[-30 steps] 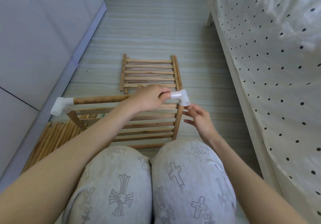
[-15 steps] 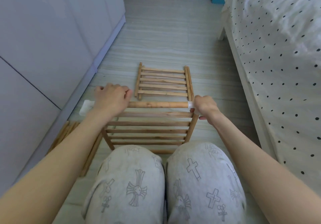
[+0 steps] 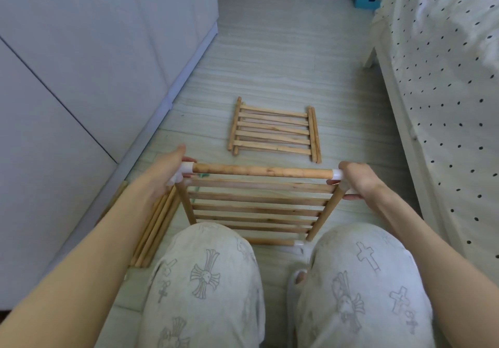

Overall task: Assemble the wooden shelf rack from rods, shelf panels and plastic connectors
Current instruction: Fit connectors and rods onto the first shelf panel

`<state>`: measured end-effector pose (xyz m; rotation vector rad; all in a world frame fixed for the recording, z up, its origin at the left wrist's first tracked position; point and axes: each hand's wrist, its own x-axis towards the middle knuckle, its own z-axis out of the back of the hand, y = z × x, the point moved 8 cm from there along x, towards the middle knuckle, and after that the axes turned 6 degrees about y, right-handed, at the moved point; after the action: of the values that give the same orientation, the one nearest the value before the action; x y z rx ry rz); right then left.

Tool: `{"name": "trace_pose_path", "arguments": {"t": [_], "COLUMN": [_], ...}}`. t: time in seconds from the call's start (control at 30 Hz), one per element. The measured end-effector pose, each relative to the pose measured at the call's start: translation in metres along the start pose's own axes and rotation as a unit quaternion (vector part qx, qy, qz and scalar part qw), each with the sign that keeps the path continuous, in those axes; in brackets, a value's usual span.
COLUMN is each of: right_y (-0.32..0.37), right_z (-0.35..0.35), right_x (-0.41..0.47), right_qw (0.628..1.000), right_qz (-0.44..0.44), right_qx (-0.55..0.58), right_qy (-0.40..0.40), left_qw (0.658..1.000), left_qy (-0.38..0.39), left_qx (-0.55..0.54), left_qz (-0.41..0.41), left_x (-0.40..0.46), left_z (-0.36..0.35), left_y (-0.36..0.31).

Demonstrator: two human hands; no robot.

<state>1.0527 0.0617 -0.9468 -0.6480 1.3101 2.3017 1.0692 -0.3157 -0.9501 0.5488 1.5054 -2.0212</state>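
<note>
I hold the part-built rack just beyond my knees, left hand [image 3: 164,171] cupping the left connector [image 3: 186,168], right hand [image 3: 356,179] clamped on the right connector [image 3: 337,174], seating the top rod [image 3: 262,171]. Next, I judge, another panel goes on. The spare shelf panel [image 3: 274,130] lies farther off on the floor; loose rods [image 3: 151,226] lie left.

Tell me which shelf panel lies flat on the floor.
The far panel, lying loose on the floor; the near panel is fitted in the frame both hands hold.
</note>
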Motion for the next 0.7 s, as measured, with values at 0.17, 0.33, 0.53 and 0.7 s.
{"name": "trace_pose_path", "arguments": {"t": [0.17, 0.33, 0.53, 0.7], "right_y": [-0.008, -0.013, -0.019, -0.016], "right_z": [0.001, 0.004, 0.006, 0.000], "right_x": [-0.002, 0.001, -0.003, -0.010], "right_qw": [0.999, 0.998, 0.997, 1.000], "right_qz": [-0.020, -0.023, -0.046, -0.017], "right_qx": [0.025, 0.050, 0.031, 0.009], "right_qy": [-0.016, -0.041, -0.059, -0.018], "left_qw": [0.999, 0.995, 0.989, 0.991], "left_qy": [-0.008, -0.093, -0.116, -0.117], "left_qx": [-0.032, -0.017, 0.039, 0.044], "left_qz": [-0.002, -0.038, -0.078, -0.056], "left_x": [0.000, 0.007, 0.003, -0.002], "left_z": [-0.005, 0.002, 0.004, 0.005], "left_y": [0.006, 0.001, 0.000, 0.006]}}
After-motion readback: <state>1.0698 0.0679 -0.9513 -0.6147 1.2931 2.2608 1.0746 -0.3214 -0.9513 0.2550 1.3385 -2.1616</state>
